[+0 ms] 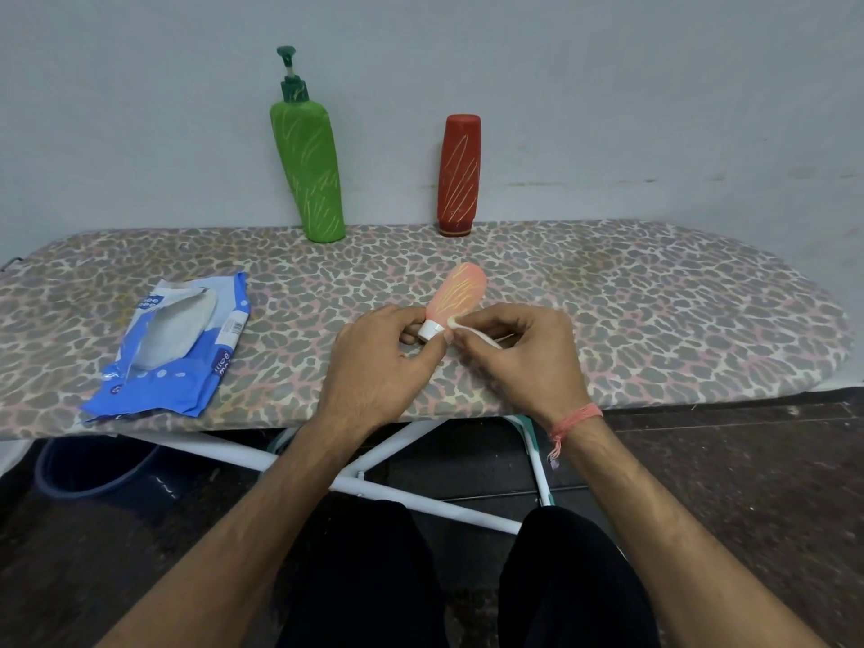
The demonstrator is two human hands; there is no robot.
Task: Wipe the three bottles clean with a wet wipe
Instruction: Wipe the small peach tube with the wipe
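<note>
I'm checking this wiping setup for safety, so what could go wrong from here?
1. The left hand holds the pink bottle only near its white cap; wiping pressure from the right hand with the wet wipe could twist it loose.
2. The green pump bottle looks tilted at the ironing board's far edge, so a bump might topple it.
3. The wipes pack lies open and may dry out.

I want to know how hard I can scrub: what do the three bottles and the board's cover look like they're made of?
Green pump bottle, red bottle and small peach bottle: probably plastic with a matte, painted-looking coat, streaked with pale scribbles. Board cover: printed fabric, leopard pattern, slightly wrinkled.
</note>
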